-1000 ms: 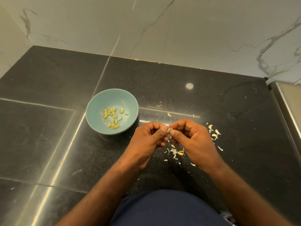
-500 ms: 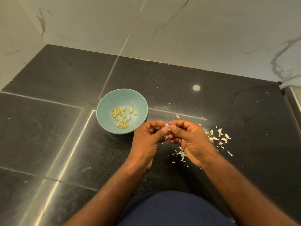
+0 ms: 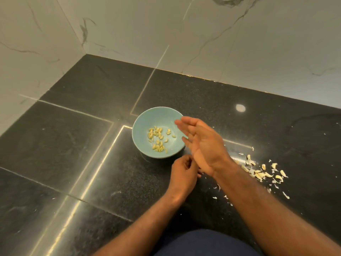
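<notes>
Bowl (image 3: 145, 121) lies partly under right hand (image 3: 204, 145), beyond left hand (image 3: 182, 172).

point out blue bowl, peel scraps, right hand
round light blue bowl (image 3: 143, 124): head view, bare left inner wall
pale papery peel scraps (image 3: 261, 174): head view, heap's middle
right hand (image 3: 204, 145): head view, open palm's middle

The single camera rides on my head, facing forward and steeply down at the black speckled stone surface (image 3: 55, 154) and the white veined marble wall (image 3: 239, 43). It sits within arm's reach, with the small pale blue round bowl (image 3: 147, 119) near mid-frame.
</notes>
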A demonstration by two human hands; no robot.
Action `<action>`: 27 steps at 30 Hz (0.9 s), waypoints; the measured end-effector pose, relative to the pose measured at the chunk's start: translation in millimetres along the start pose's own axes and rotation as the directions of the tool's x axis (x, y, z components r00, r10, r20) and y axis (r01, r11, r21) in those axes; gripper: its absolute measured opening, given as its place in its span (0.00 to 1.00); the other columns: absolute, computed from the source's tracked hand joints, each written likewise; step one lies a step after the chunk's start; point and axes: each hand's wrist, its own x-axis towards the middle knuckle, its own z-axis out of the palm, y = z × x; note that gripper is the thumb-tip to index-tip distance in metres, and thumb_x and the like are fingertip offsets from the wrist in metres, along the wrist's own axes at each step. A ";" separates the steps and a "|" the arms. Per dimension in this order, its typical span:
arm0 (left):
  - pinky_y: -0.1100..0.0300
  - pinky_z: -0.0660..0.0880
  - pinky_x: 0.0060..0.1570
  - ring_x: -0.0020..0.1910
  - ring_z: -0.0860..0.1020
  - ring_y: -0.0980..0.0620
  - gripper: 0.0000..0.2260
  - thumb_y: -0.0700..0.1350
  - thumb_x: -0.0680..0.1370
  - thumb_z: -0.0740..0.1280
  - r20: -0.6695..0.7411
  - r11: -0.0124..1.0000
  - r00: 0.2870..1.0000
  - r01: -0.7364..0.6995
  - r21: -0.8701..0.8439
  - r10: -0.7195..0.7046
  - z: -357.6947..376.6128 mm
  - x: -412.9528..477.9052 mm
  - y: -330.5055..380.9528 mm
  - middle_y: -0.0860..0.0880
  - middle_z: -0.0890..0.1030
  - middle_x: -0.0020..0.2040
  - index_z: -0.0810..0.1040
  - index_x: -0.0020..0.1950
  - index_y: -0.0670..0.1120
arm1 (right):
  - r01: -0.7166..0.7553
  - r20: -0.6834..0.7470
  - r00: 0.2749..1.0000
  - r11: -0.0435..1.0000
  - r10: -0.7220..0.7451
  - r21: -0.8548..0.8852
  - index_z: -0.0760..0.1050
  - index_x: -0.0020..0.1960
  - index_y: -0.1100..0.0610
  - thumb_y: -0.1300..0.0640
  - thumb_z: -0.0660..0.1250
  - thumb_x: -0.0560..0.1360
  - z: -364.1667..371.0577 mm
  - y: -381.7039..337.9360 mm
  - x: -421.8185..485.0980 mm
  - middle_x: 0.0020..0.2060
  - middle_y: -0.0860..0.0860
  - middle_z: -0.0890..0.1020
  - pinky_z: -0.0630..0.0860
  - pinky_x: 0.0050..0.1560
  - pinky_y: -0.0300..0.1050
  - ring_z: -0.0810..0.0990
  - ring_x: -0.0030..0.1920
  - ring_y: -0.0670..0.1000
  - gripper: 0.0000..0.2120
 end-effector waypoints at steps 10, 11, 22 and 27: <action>0.51 0.78 0.39 0.36 0.79 0.51 0.08 0.46 0.81 0.61 0.134 0.918 0.961 -0.271 0.289 0.242 16.6 0.9 -11.9 0.50 0.81 0.37 0.79 0.45 0.52 | 0.114 -0.540 0.838 0.993 -0.081 0.027 0.71 0.37 0.57 0.57 0.56 0.82 -149.6 7.5 -86.1 0.28 0.50 0.73 0.68 0.34 0.46 0.70 0.28 0.48 0.16; 0.52 0.76 0.37 0.34 0.78 0.51 0.09 0.46 0.81 0.62 0.148 0.914 0.955 -0.291 0.284 0.258 21.3 0.3 -12.3 0.49 0.80 0.35 0.79 0.44 0.49 | 0.072 -0.579 0.810 0.996 -0.091 -0.055 0.72 0.38 0.57 0.54 0.58 0.83 -161.0 13.2 -95.2 0.28 0.50 0.75 0.69 0.32 0.45 0.71 0.28 0.48 0.16; 0.58 0.77 0.39 0.38 0.80 0.56 0.05 0.42 0.82 0.64 0.180 0.840 0.901 -0.434 0.325 0.396 75.3 -7.2 -25.2 0.53 0.80 0.37 0.79 0.52 0.51 | -0.267 -0.576 0.778 0.697 -0.252 -0.666 0.80 0.46 0.50 0.58 0.71 0.77 -209.9 43.4 -130.2 0.38 0.48 0.83 0.78 0.38 0.40 0.82 0.38 0.47 0.03; 0.50 0.78 0.38 0.37 0.79 0.52 0.05 0.43 0.82 0.65 0.193 0.809 0.884 -0.467 0.356 0.425 76.4 -7.4 -26.6 0.52 0.80 0.38 0.79 0.53 0.50 | -0.297 -0.461 0.848 0.487 -0.260 -0.821 0.78 0.51 0.47 0.51 0.73 0.76 -208.7 53.8 -120.2 0.41 0.44 0.78 0.72 0.40 0.37 0.76 0.38 0.43 0.06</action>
